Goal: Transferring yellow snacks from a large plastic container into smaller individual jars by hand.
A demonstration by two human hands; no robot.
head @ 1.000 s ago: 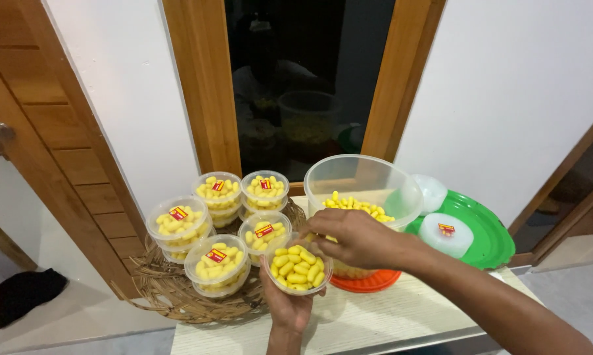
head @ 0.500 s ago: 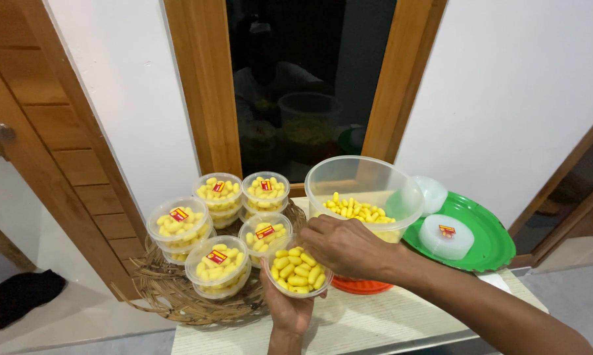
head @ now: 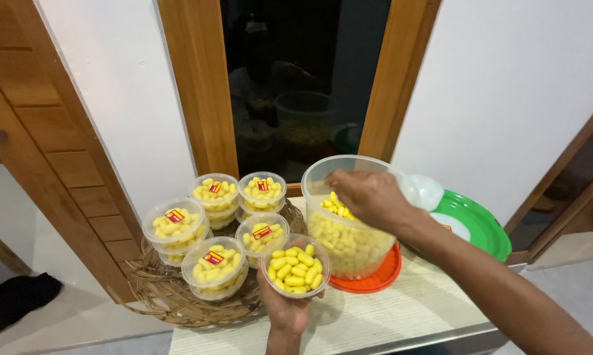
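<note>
Pale wooden tabletop (head: 402,315) below. Nearest, left hand (head: 284,309) cupping small round clear tub of yellow pieces (head: 295,265), fingers curled underneath. Beyond and right, right hand (head: 369,195) over large clear plastic jar (head: 349,236), fingertips bunched, pinch contents hidden.

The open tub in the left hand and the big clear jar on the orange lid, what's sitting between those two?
Nothing: in the head view the open tub in the left hand sits right beside the big clear jar, with only a thin strip of pale tabletop between.
</note>
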